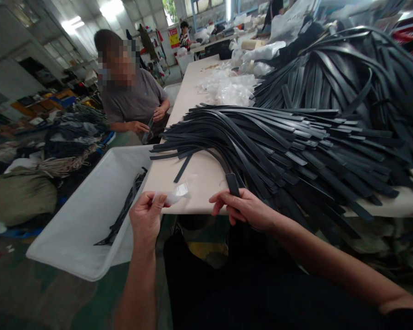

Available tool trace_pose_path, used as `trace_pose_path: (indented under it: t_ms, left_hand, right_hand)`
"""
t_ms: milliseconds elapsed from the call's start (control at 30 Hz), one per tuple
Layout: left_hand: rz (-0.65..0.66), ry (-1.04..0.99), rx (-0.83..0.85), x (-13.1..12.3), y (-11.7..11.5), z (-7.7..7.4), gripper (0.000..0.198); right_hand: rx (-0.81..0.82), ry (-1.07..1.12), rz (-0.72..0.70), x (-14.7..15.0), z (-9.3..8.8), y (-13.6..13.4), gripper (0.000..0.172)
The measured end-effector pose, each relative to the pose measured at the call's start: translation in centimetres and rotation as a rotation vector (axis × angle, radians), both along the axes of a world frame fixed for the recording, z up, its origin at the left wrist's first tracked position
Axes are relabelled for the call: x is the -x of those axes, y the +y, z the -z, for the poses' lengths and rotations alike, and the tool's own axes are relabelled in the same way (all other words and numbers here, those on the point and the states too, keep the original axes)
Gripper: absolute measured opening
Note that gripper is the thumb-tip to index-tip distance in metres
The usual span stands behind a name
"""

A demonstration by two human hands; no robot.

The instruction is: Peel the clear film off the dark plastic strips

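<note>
My left hand (pixel 147 215) pinches a small clear plastic sleeve (pixel 174 196) between thumb and fingers, just past the table's front edge. To the right of it, my right hand (pixel 242 207) grips the end of a black strap (pixel 232 184) with the thumb on top. That strap bends back toward a thick heap of black straps (pixel 261 137) spread over the pale table (pixel 206 169). The strap end and the sleeve are apart. Some fingers of my right hand stick out to the left.
A white plastic bin (pixel 72 229) with several black straps inside stands left of the table. Beyond it, a co-worker (pixel 134 101) handles a dark strip. Clear plastic bags (pixel 234 87) and a second strap pile (pixel 358 73) lie farther back. Cloth bundles (pixel 20 197) fill the left floor.
</note>
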State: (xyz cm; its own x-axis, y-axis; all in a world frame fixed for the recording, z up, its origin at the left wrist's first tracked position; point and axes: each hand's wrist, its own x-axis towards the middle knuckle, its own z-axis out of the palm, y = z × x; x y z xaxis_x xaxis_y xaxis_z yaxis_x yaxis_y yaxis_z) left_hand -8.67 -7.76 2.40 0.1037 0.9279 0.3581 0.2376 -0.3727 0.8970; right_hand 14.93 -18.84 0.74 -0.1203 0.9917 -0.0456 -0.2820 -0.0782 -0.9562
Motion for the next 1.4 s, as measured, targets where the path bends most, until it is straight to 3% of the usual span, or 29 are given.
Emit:
trace_pose_path:
  t_ms: [200,433,533,633,767,967,1067,1200,1400]
  left_hand:
    - [0.016,0.187,-0.043,1.0,-2.9,-2.8,0.024]
    - [0.069,0.243,-0.077,2.1,-2.8,-5.5,0.026]
    - [0.097,0.261,-0.046,2.6,-2.2,-6.1,0.026]
    - [0.136,0.275,-0.022,2.7,-1.9,-6.2,0.027]
    - [0.175,0.281,-0.003,2.1,-2.0,-6.1,0.028]
    - [0.134,0.253,-0.045,1.3,-0.9,-6.5,0.028]
    - [0.060,0.277,-0.097,1.3,0.2,-6.5,0.026]
    - [-0.010,0.273,-0.140,1.6,2.2,-6.0,0.024]
    - [-0.102,0.180,-0.139,2.0,6.5,-3.7,0.025]
  right_hand:
    - [-0.013,-0.225,-0.123,3.4,-2.7,2.6,0.040]
    - [0.001,-0.325,-0.256,6.4,-1.6,3.8,0.031]
    - [-0.046,-0.252,-0.185,6.0,-1.9,3.5,0.031]
    - [-0.080,-0.205,-0.112,5.0,-2.5,3.6,0.034]
    - [-0.064,-0.276,-0.150,4.6,-2.4,4.3,0.045]
    - [-0.029,-0.397,-0.292,5.7,-1.0,3.9,0.026]
    - [-0.030,-0.433,-0.360,6.2,-0.7,3.2,0.018]
    - [0.017,-0.412,-0.428,6.1,-0.9,2.4,0.021]
    - [0.026,-0.295,-0.568,5.1,-1.2,1.6,0.030]
